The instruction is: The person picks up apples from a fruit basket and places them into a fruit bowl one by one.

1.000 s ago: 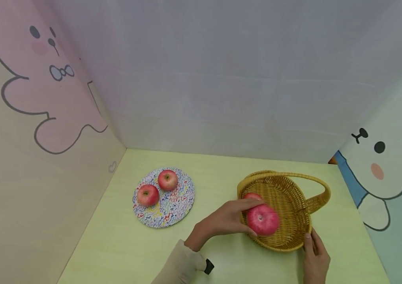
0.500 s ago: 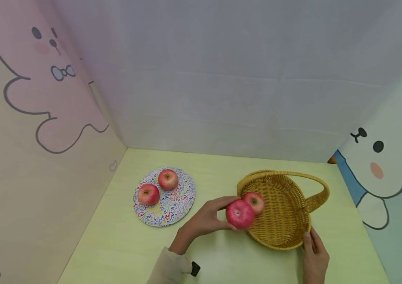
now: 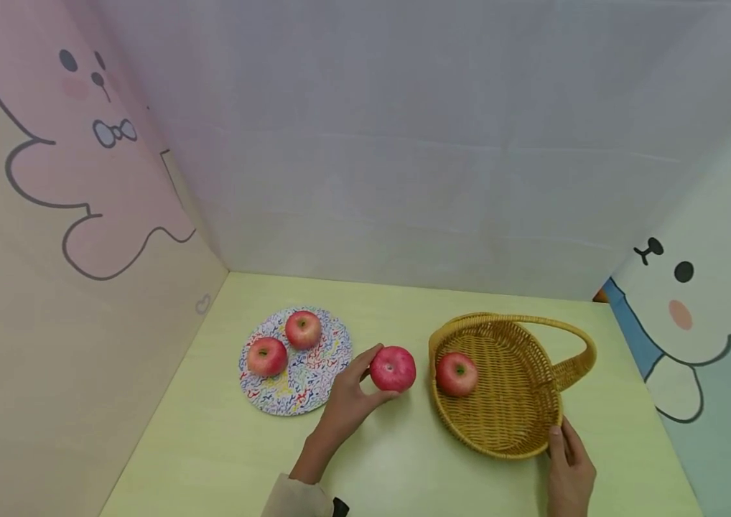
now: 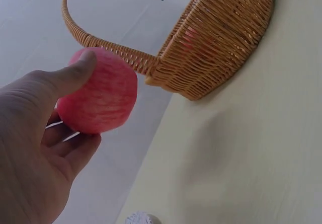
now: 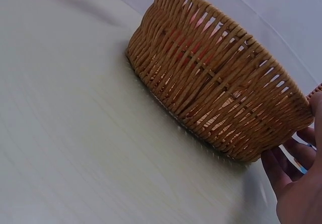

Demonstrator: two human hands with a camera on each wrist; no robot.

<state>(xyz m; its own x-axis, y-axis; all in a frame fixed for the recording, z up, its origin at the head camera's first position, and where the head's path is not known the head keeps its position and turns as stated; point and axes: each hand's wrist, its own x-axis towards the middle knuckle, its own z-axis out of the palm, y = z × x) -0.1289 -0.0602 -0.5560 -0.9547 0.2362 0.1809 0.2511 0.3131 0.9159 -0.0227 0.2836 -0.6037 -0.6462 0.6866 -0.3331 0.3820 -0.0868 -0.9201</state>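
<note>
My left hand (image 3: 347,402) holds a pink-red apple (image 3: 393,369) between thumb and fingers, above the table between the plate and the basket. In the left wrist view the thumb lies over the top of that apple (image 4: 103,93), with fingers beneath it. A brown wicker basket (image 3: 501,424) with an arched handle stands to the right, one red apple (image 3: 457,374) inside at its left. My right hand (image 3: 569,467) grips the basket's near right rim, thumb on top. The right wrist view shows its fingers against the woven side (image 5: 216,93).
A round, colourfully speckled plate (image 3: 294,395) at the left bears two apples, one nearer (image 3: 267,357) and one farther (image 3: 304,329). The pale yellow-green table (image 3: 210,459) meets a grey-white back wall (image 3: 365,179), with cartoon-printed side walls left and right.
My left hand has lifted the apple out of the basket and carried it left toward the plate. The apple remaining in the basket is now fully visible. My right hand stays at the rim.
</note>
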